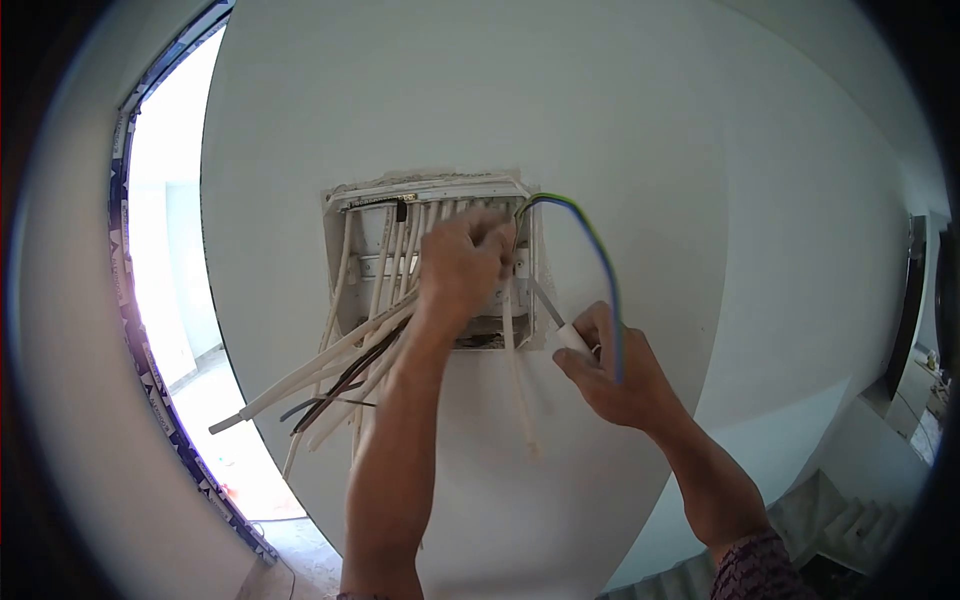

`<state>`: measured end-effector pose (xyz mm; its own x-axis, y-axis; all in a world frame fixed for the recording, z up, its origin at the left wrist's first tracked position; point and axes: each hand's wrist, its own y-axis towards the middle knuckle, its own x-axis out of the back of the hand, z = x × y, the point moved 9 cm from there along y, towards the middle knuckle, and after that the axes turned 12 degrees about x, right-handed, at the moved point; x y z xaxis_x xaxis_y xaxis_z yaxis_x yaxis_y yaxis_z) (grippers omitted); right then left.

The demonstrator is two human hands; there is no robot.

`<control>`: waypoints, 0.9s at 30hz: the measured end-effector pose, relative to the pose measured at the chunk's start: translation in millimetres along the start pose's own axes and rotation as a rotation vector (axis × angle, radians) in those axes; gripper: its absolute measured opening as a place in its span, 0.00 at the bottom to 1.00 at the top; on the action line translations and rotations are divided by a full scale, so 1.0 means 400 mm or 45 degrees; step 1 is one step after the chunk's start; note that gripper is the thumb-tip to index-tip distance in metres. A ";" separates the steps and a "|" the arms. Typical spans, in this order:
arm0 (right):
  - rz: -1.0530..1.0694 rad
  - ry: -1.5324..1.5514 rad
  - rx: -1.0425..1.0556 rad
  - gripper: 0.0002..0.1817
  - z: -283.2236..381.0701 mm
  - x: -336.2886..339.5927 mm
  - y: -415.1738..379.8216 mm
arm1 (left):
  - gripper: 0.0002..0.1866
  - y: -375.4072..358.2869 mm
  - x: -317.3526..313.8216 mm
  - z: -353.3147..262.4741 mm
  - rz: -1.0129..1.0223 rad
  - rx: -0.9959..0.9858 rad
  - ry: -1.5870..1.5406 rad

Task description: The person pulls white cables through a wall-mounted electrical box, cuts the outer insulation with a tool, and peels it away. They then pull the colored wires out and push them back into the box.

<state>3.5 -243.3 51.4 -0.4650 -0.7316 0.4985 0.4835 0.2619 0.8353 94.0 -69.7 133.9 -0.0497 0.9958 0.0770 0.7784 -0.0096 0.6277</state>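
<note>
Green-and-blue wires [603, 253] arch from the electrical box's [450, 186] one-o'clock corner toward four o'clock, where our right hand [637, 372] grips a white-handled tool [572, 338], while our blurred left hand [460, 265], its hold unclear, seems to work their base, calling for steadiness next.

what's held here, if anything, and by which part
A screwdriver-like tool, by its white handle, in the right grip. The left grip is blurred; its hold can't be told.
</note>
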 end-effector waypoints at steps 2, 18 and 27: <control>-0.011 -0.015 0.012 0.13 0.009 0.008 -0.007 | 0.13 -0.029 -0.004 -0.005 -0.170 -0.193 0.376; -0.005 0.358 -0.308 0.18 -0.103 0.008 -0.158 | 0.19 0.027 -0.019 -0.067 -0.491 -0.281 0.679; 0.034 0.410 -0.383 0.17 -0.099 0.037 -0.176 | 0.22 0.020 -0.028 -0.027 -0.361 0.061 0.369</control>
<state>-8.0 -297.6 -9.2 -0.2174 -0.8986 0.3811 0.7087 0.1232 0.6947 94.0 -81.9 146.6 -0.4355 0.8914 0.1255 0.7364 0.2726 0.6192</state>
